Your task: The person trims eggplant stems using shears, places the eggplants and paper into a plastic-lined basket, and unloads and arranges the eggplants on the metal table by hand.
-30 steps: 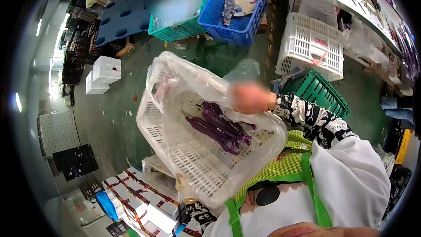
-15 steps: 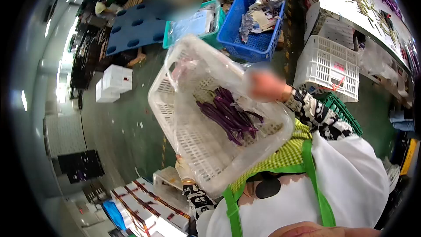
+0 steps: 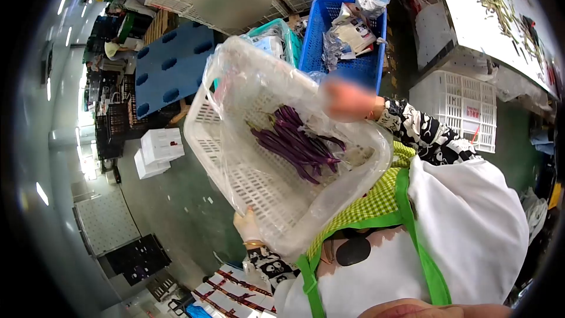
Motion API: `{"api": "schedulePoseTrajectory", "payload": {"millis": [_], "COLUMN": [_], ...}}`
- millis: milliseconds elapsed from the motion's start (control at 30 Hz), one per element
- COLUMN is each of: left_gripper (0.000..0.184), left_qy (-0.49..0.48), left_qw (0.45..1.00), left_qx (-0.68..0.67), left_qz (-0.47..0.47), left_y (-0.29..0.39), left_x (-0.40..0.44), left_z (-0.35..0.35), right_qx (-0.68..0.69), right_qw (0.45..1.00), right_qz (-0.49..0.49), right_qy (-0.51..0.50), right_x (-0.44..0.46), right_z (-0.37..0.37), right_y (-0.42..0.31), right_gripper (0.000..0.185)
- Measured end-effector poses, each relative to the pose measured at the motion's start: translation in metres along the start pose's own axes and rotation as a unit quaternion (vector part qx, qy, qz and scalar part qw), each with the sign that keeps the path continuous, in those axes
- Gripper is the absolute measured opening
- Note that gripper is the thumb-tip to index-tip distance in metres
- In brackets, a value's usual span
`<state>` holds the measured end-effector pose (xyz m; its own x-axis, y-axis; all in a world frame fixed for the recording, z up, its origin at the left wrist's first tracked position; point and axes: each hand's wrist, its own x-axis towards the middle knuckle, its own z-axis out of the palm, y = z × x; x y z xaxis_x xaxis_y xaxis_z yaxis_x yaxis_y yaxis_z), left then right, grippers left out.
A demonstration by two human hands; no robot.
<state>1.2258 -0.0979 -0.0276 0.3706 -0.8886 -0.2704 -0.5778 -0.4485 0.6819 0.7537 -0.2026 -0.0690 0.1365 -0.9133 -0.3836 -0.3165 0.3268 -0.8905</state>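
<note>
white slotted crate (image 3: 203, 147): held before the checked apron (image 3: 382, 194) | purple pods (image 3: 297, 147): bunched on clear liner (image 3: 268, 59) inside it | left hand (image 3: 247, 228): gripping lower-left edge | right hand (image 3: 348, 101): at far-side rim, blurred, grip can't be told | handling, judged: best kept level, both sides supported, so pods don't slide

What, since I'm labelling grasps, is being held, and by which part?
A white crate: the left hand grips its left edge; the right hand is at the opposite edge, but blur hides its grip.
</note>
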Motion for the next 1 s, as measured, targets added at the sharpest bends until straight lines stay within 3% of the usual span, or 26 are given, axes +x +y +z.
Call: {"api": "schedulePoseTrajectory", "payload": {"millis": [100, 267, 367, 433, 533, 567, 633, 700, 733, 867, 933, 1000], "left_gripper": [0.023, 0.025, 0.025, 0.025, 0.023, 0.025, 0.029, 0.036, 0.035, 0.034, 0.034, 0.035], "left_qy": [-0.002, 0.009, 0.013, 0.016, 0.028, 0.019, 0.025, 0.033, 0.034, 0.026, 0.034, 0.029], "left_qw": [0.999, 1.0, 1.0, 0.999, 0.999, 0.993, 0.999, 0.998, 0.999, 0.993, 0.989, 0.981], "left_qx": [-0.007, -0.003, -0.017, -0.034, -0.037, -0.095, -0.003, 0.047, 0.016, -0.009, 0.003, 0.105], "left_qz": [0.036, 0.009, 0.016, 0.003, -0.02, -0.064, -0.04, -0.001, -0.04, -0.115, -0.143, -0.162], "left_y": [0.016, 0.041, 0.047, 0.048, 0.026, 0.022, 0.014, -0.027, -0.051, -0.061, -0.1, -0.153], "left_x": [0.029, 0.072, 0.088, 0.103, 0.14, 0.143, 0.168, 0.21, 0.229, 0.291, 0.319, 0.342], "left_z": [0.002, -0.011, -0.014, -0.02, -0.035, -0.039, -0.058, -0.088, -0.102, -0.12, -0.128, -0.127], "right_qx": [0.03, 0.101, 0.12, 0.086, 0.078, 0.068, 0.125, 0.06, 0.04, 0.058, 0.071, 0.052], "right_qw": [0.999, 0.995, 0.992, 0.996, 0.996, 0.996, 0.989, 0.992, 0.99, 0.994, 0.989, 0.988], "right_qz": [-0.002, 0.003, -0.043, -0.038, -0.045, -0.047, -0.05, -0.078, -0.103, -0.015, 0.022, 0.015], "right_qy": [0.041, -0.005, 0.026, 0.007, -0.01, -0.015, -0.057, -0.076, -0.084, -0.093, -0.129, -0.146], "right_x": [0.007, 0.05, 0.076, 0.102, 0.144, 0.149, 0.18, 0.232, 0.261, 0.286, 0.332, 0.359], "right_z": [-0.009, -0.014, 0.001, 0.009, 0.038, 0.045, 0.08, 0.121, 0.143, 0.204, 0.252, 0.296], "right_y": [-0.014, -0.036, -0.043, -0.041, -0.055, -0.062, -0.082, -0.088, -0.083, -0.147, -0.127, -0.097], "right_gripper": [0.056, 0.053, 0.051, 0.052, 0.056, 0.059, 0.062, 0.06, 0.06, 0.057, 0.054, 0.058]}}
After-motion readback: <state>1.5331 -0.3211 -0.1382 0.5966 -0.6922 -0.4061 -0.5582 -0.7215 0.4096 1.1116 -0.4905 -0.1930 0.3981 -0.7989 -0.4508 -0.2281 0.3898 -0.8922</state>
